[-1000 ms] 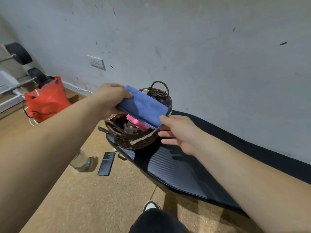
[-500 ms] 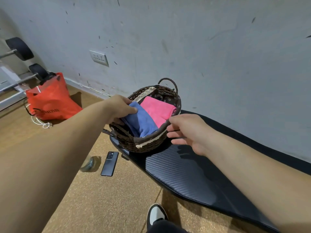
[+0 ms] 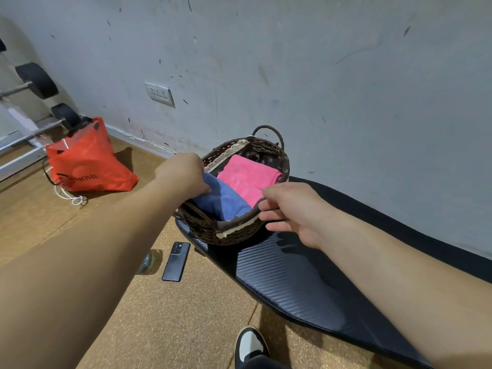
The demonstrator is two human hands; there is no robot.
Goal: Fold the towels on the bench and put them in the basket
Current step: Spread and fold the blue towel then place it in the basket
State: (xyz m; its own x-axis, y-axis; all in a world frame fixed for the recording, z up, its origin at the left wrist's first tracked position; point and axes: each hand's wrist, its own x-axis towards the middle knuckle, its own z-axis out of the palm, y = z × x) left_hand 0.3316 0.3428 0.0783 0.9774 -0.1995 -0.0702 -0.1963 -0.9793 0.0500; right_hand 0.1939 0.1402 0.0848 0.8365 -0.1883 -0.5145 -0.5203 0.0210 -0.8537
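Resting on the black bench (image 3: 306, 283), the wicker basket (image 3: 239, 231) holds two folded towels side by side: pink towel (image 3: 247, 177), blue towel (image 3: 223, 201). Left hand (image 3: 183, 171) curls its fingers over the blue towel's end, gripping it. Right hand (image 3: 292, 206) pinches the basket rim, thumb on top, fingers against the outer wall.

This looks like a small gym or workout room. Steel barbells with round black weight plates (image 3: 37, 80) sit at the upper left of the frame. A long black padded bench with a textured vinyl cover (image 3: 292, 272) crosses the lower right, and a speckled brown cork-like floor (image 3: 186, 315) meets a scuffed grey painted wall (image 3: 319, 75).
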